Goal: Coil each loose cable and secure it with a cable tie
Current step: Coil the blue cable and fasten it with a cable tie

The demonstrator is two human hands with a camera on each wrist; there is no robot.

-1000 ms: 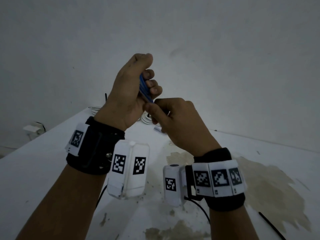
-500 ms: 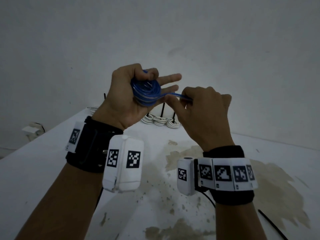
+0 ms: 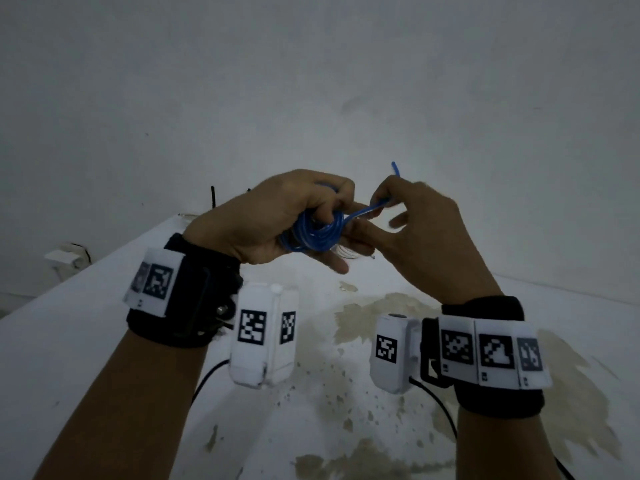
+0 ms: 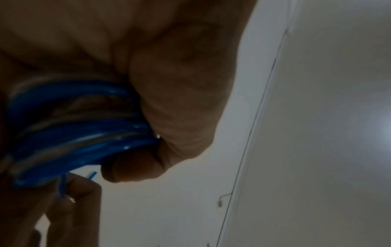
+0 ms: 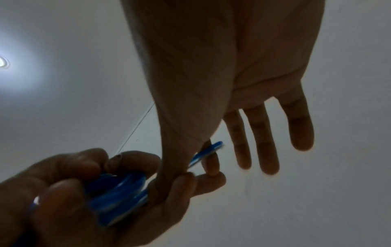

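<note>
A blue-and-white cable coil [image 3: 317,232] sits in my left hand [image 3: 277,220], whose thumb and curled fingers grip it above the table. In the left wrist view the coil [image 4: 76,130] lies wound against the palm. My right hand [image 3: 415,223] pinches the cable's loose end [image 3: 372,208] between thumb and forefinger just right of the coil; the tip [image 3: 396,168] sticks up above the knuckles. In the right wrist view the loose end [image 5: 208,152] runs past the thumb, and the other three fingers [image 5: 264,138] stand straight.
The white table [image 3: 86,341] has brown stains [image 3: 398,317] in the middle and right. White coiled cables [image 3: 346,251] lie at the far edge, mostly hidden by my hands. A black tie [image 3: 213,196] stands up behind my left hand. A wall socket [image 3: 65,256] is at far left.
My hands have dropped lower and turned. My left fingers have curled round the coil, and my right hand has brought the loose end up and over toward it.
</note>
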